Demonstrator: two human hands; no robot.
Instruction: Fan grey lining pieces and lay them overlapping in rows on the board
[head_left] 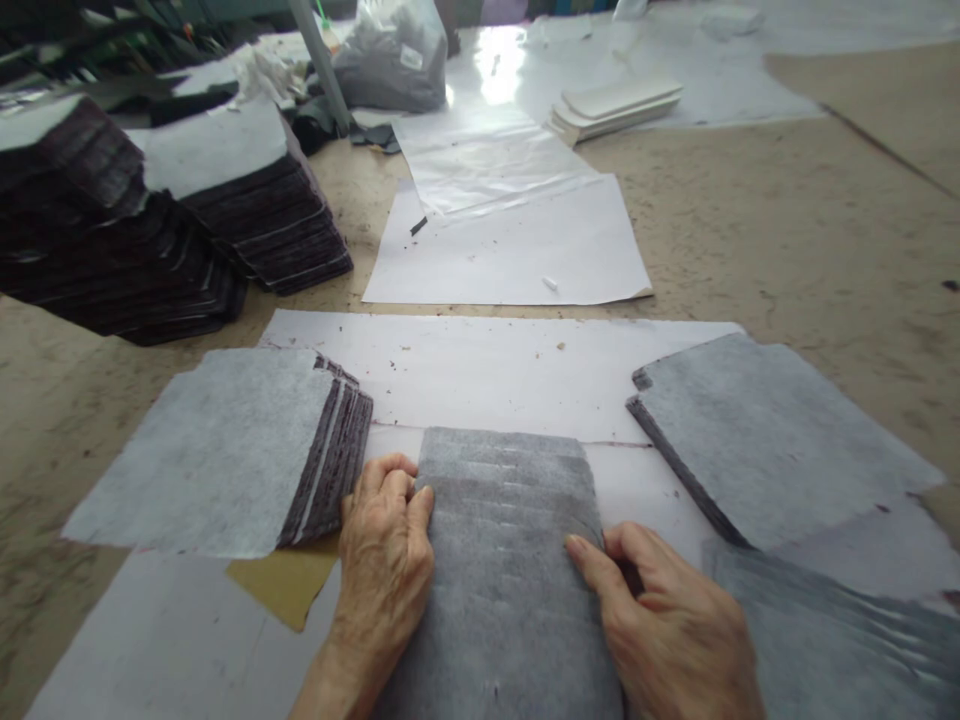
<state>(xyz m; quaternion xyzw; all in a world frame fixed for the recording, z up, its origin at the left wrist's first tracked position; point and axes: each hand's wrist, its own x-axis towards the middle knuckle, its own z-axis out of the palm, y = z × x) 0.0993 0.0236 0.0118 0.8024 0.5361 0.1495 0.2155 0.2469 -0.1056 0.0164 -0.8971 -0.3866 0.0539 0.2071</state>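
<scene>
Directly in front of me lies a grey stack of cut fabric pieces, with rows of short slits or creases across its top. My left hand grips its left edge, fingers curled, the thumb along the side. At the right edge my right hand pinches the pieces, thumb on top and fingertips hidden beneath. A thick stack of grey-topped, dark-edged pieces sits left of my left hand. To the right is a thinner stack, and more grey pieces fan out below it.
Tall stacks of dark fabric stand at the back left. White paper sheets cover part of the tan table. Behind them are white folded strips, a filled plastic bag and a metal post.
</scene>
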